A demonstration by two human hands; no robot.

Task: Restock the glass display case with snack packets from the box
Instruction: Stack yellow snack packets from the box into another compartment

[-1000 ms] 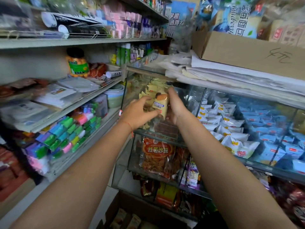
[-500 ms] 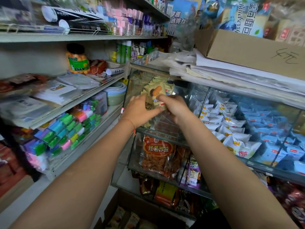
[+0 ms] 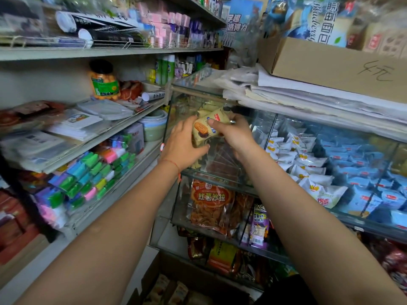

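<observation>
At the top-left compartment of the glass display case (image 3: 176, 137), both the left hand (image 3: 185, 144) and right hand (image 3: 233, 135) are now gripping a pale-yellow biscuit packet (image 3: 203, 128), lifted clear of the stack, suggesting repositioning.

**Readable text on the shelves**

The orange snack bag (image 3: 209, 203) on the display case's middle shelf says "红薯沙拉" and "HONGSHU". The blue bag (image 3: 326, 20) at the top right says "Blueberry". The cardboard box (image 3: 330, 69) carries handwritten marks, hard to read.

A small shop: left of the grip, wall shelves (image 3: 105, 52) crammed with stationery and jars; around and right of it, a glass display case (image 3: 220, 175) stocked with packaged snacks.
</observation>
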